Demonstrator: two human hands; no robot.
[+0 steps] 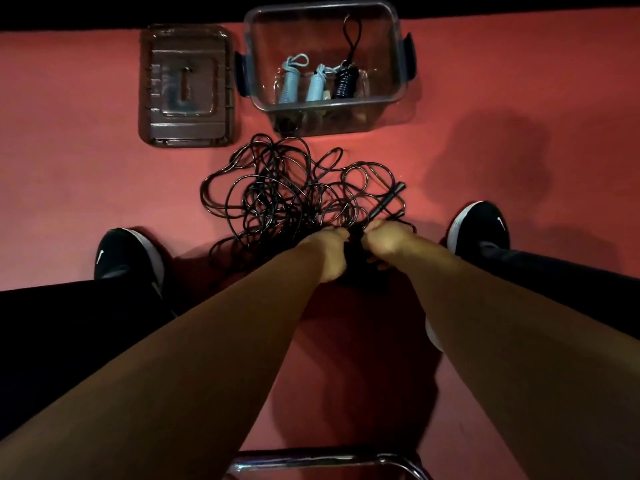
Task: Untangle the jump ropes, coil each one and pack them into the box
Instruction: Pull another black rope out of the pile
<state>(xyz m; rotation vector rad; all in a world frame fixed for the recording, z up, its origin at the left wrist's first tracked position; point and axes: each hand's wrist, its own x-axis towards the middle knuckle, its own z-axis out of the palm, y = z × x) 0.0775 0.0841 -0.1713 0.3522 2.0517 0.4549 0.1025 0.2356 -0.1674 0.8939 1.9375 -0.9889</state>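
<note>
nearby, lid (187,86) beside box (398,64) (ropes (277,188) tangled).

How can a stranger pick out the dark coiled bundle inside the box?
Find the clear box on the red floor, right of its lid. Three coiled bundles lie inside. The black bundle is rightmost; its neighbours are both pale blue.

The bare left forearm (207,341) and right forearm (485,323) reached forward and down, converging at the near edge of the tangle of jump ropes (287,195). The left hand (329,252) and the right hand (388,240) sat close together there, backs up, fingers curled round a dark bunch of the tangle held between them. The right hand lay slightly farther into the tangle than the left.
</note>
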